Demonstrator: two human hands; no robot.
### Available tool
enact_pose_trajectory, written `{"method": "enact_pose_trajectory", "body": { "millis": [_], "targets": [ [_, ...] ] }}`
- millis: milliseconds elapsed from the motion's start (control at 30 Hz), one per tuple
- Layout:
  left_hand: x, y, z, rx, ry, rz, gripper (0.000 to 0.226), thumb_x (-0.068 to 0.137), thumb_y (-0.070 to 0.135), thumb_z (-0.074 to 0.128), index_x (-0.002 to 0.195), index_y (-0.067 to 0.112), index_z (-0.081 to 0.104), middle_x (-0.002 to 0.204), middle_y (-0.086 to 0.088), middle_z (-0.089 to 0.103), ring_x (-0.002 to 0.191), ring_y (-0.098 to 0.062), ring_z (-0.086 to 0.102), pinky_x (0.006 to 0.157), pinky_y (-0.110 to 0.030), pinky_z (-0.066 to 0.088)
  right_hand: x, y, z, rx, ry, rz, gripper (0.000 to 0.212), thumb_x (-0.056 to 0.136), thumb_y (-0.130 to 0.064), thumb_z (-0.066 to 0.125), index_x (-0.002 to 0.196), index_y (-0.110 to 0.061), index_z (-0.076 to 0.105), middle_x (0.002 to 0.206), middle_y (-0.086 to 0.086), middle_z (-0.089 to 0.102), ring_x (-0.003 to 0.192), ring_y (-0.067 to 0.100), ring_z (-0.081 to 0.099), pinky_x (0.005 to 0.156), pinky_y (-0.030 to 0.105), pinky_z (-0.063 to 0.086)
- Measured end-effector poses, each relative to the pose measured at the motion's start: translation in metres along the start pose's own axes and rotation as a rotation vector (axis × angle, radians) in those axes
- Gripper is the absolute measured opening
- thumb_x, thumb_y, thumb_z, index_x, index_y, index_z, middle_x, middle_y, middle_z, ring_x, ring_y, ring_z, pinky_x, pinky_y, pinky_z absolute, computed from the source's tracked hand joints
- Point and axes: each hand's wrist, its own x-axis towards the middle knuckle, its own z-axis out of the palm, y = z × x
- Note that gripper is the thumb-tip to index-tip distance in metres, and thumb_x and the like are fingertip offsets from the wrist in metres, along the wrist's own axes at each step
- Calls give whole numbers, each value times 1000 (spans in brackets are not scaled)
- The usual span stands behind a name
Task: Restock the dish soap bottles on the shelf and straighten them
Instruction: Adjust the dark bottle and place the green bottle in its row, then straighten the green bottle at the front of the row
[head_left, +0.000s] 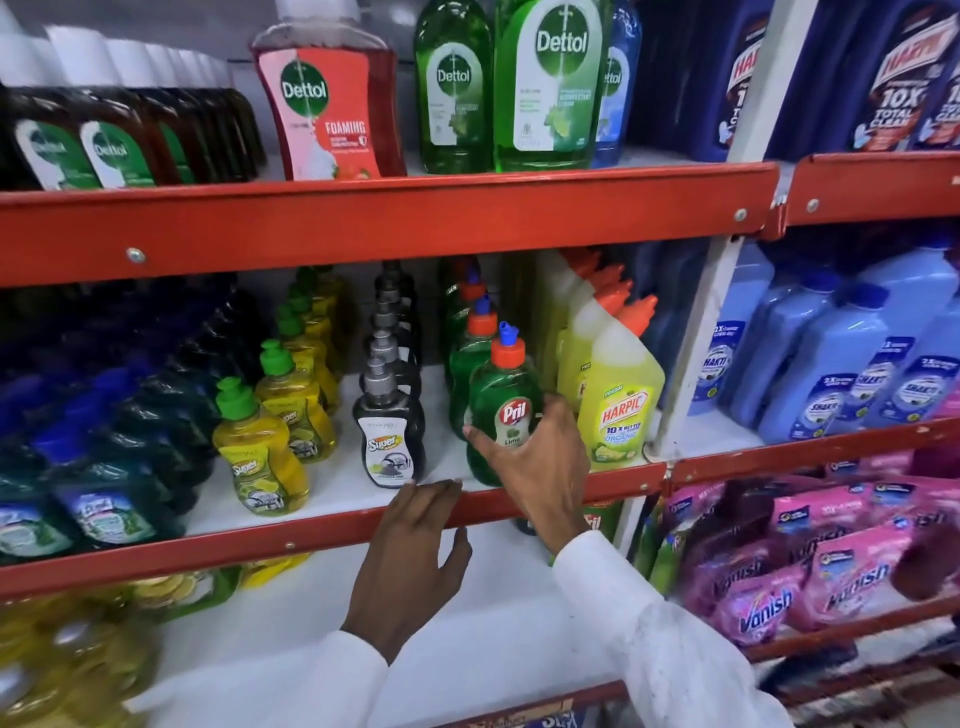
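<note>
At the front edge of the middle shelf (332, 525), the right hand (540, 467) is wrapping its fingers around the green Pril bottle (501, 410), which is standing upright at the head of its row, just beside the yellow Harpic bottle (618, 400). Lower down, the left hand (415, 551) is hovering with fingers loosely spread and gripping nothing, its fingertips reaching the red shelf lip below the black Super bottle (389, 431).
</note>
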Motion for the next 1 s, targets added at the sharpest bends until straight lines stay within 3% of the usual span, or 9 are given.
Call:
{"method": "enact_pose_trajectory", "body": {
  "millis": [133,233,267,333,400,567,667,733,1000],
  "targets": [
    [11,10,-2,-133,47,-124,48,88,31,58,134,18,59,131,1,63,121,-15,57,105,-20,39,0,6,-4,28,-59,-8,99,55,-77,79,129,-19,48,120,4,66,106,24,66,85,38,59],
    [26,15,-3,-202,38,-216,53,86,30,61,137,19,54,137,-2,61,124,-16,56,104,-17,37,3,22,-14,126,-201,-17,101,56,-68,84,137,-21,45,131,3,65,114,21,65,92,34,57],
    [32,16,-2,-223,29,-232,55,84,27,64,137,18,54,137,-4,62,123,-18,58,103,-17,37,5,29,-18,143,-283,-17,97,60,-59,87,139,-20,45,133,3,65,113,20,65,92,31,57],
    [45,18,0,-268,13,-257,58,82,24,69,136,15,54,132,-6,66,118,-21,63,100,-18,41,12,41,-23,104,-430,-52,81,71,-37,86,139,-18,48,130,3,69,106,15,65,80,11,51],
    [59,19,2,-310,-10,-298,59,80,25,75,135,17,55,126,-4,71,111,-20,67,95,-21,47,18,47,-26,39,-458,-104,61,80,-21,79,135,-14,55,124,3,72,100,12,65,66,-2,42],
    [73,17,7,-345,-48,-348,47,77,30,81,121,22,66,110,2,78,93,-10,71,84,-17,52,25,54,-24,128,-427,-117,44,85,-16,78,127,-12,65,120,3,75,102,14,70,90,23,53],
    [72,16,9,-343,-42,-355,47,79,24,80,124,18,64,112,-1,77,90,-10,69,79,-10,47,25,58,-24,194,-431,-119,44,83,-18,82,124,-13,68,117,4,77,104,17,73,94,36,60],
    [72,15,9,-341,-31,-359,48,80,21,79,125,17,63,114,-2,77,91,-11,68,77,-6,45,25,59,-23,213,-445,-112,46,81,-20,84,124,-14,68,118,3,77,103,16,73,93,38,60],
    [71,16,7,-326,-14,-380,47,83,16,76,128,12,62,117,-7,75,101,-18,70,85,-16,45,26,59,-22,276,-467,-92,50,77,-20,87,124,-15,69,118,3,77,97,14,75,91,36,62]
  ]
}}
